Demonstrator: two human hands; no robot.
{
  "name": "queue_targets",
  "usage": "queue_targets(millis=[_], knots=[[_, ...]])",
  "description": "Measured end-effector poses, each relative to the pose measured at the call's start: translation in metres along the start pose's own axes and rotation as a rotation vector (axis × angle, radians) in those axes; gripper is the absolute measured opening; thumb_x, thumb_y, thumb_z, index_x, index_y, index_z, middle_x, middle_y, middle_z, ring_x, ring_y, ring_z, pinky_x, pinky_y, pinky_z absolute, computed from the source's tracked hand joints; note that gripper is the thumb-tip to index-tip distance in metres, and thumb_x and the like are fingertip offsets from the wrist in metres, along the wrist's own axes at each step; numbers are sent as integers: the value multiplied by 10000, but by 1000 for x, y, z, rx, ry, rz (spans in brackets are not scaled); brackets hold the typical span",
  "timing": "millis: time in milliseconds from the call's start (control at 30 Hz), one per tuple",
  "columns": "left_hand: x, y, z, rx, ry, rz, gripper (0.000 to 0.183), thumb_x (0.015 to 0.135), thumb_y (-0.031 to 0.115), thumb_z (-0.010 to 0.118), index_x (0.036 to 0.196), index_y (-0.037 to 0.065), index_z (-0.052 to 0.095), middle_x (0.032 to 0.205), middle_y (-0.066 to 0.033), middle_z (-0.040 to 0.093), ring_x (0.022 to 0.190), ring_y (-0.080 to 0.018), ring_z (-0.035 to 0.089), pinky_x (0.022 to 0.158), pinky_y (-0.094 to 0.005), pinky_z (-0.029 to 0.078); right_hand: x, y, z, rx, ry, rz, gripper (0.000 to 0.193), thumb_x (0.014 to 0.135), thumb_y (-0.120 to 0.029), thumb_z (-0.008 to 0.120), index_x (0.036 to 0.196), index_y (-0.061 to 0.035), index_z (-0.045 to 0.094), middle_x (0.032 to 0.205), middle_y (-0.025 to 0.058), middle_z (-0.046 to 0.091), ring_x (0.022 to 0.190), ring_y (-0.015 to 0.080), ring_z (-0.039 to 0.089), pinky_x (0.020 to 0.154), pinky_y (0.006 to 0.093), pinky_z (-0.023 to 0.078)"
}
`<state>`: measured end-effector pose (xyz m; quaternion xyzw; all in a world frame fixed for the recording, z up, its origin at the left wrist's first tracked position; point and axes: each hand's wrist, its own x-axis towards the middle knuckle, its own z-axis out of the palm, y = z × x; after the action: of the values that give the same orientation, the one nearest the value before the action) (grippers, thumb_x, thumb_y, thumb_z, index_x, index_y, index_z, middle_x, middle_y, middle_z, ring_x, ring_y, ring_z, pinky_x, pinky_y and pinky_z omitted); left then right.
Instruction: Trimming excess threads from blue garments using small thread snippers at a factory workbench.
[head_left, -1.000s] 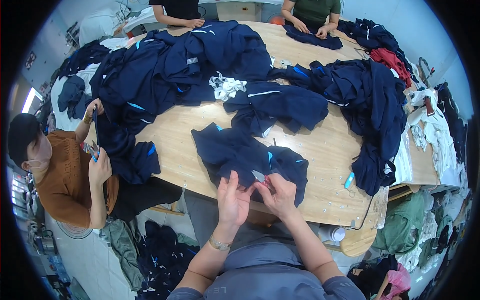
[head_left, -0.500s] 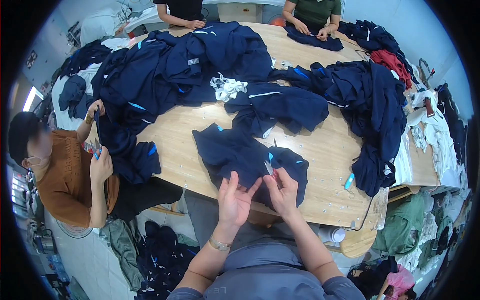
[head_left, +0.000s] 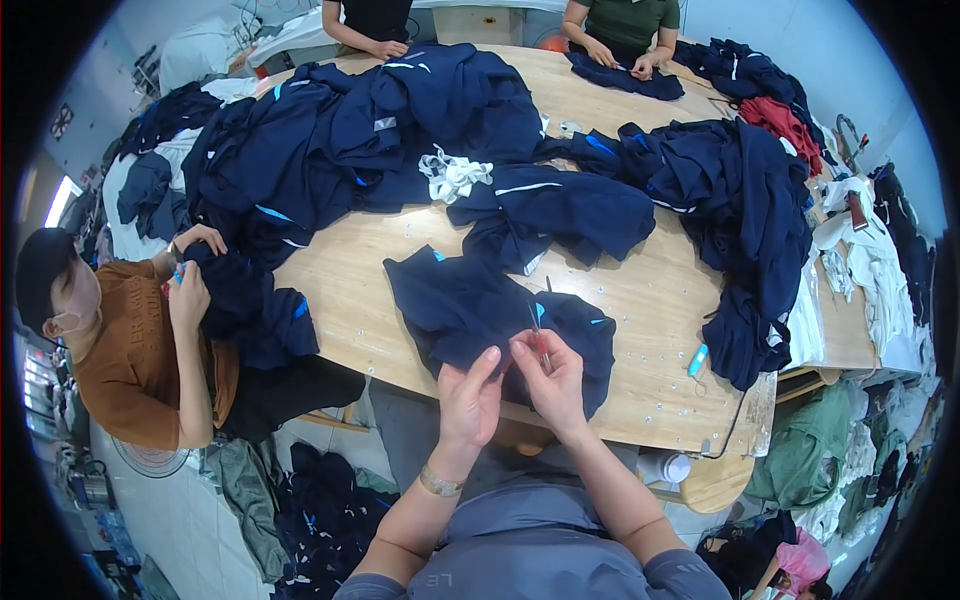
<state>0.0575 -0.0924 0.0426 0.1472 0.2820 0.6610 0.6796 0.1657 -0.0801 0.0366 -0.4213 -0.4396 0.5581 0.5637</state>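
Note:
A navy garment (head_left: pixel 452 312) with small light-blue marks lies at the near edge of the table, directly in front of me. My left hand (head_left: pixel 468 402) is at its near edge, thumb up, with the cloth pinched between the fingers. Close beside it, my right hand (head_left: pixel 553 388) is closed around a pair of red-handled thread snips (head_left: pixel 541 346). The blades point away from me, over the garment. Exactly what lies between the fingertips of both hands is too small to make out.
Heaps of navy garments (head_left: pixel 350 125) cover the far and right sides of the wooden table (head_left: pixel 660 330). White strips (head_left: pixel 455 176) lie bundled mid-table. A light-blue capped tool (head_left: pixel 698 360) rests at right. Co-workers handle cloth at left (head_left: pixel 140 360) and across the table.
My right hand has shifted slightly left, and the snips have turned to point more straight ahead. My left fingers have drawn in. The co-worker at left has brought both hands to the cloth.

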Motion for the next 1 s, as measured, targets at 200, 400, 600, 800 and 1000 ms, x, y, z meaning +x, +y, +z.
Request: queue_targets(millis=[200, 400, 600, 800, 1000], knots=[[-1, -9, -6, 87, 9, 109, 394, 806, -119, 550, 1166, 19, 469, 1095, -76, 562, 1018, -166, 552, 926, -306, 439, -3, 1, -1, 46, -9, 39, 114, 886, -92, 585, 944, 5, 573, 816, -18, 570, 715, 6, 496, 614, 140, 401], [-1, -12, -8, 120, 11, 127, 422, 789, -142, 555, 1169, 15, 456, 1102, -80, 556, 1015, -164, 554, 939, -313, 438, -7, -2, -4, 49, -26, 29, 115, 892, -97, 570, 943, 6, 571, 820, -9, 574, 722, 19, 501, 632, 157, 413], [-3, -11, -6, 86, -2, 161, 339, 835, -62, 553, 1155, 11, 469, 1086, -83, 564, 1005, -166, 556, 934, -332, 449, -9, 5, -7, -135, 20, -82, 123, 874, -124, 593, 873, -5, 564, 667, -25, 519, 588, 21, 435, 521, 191, 356], [-5, -4, 9, 44, 65, 137, 102, 913, 72, 494, 967, 20, 564, 983, -79, 605, 937, -159, 588, 882, -309, 476, -8, 7, -12, -536, 92, -318, 195, 840, -177, 641, 773, -23, 544, 574, 46, 476, 466, 113, 434, 451, 243, 348], [-6, -3, 4, -39, 34, 97, 102, 918, 78, 495, 938, 27, 581, 953, -70, 618, 909, -148, 591, 819, -310, 490, -6, 11, -16, -794, 83, -541, 218, 785, -200, 689, 754, -32, 554, 597, 89, 521, 462, 220, 505, 444, 288, 388]])
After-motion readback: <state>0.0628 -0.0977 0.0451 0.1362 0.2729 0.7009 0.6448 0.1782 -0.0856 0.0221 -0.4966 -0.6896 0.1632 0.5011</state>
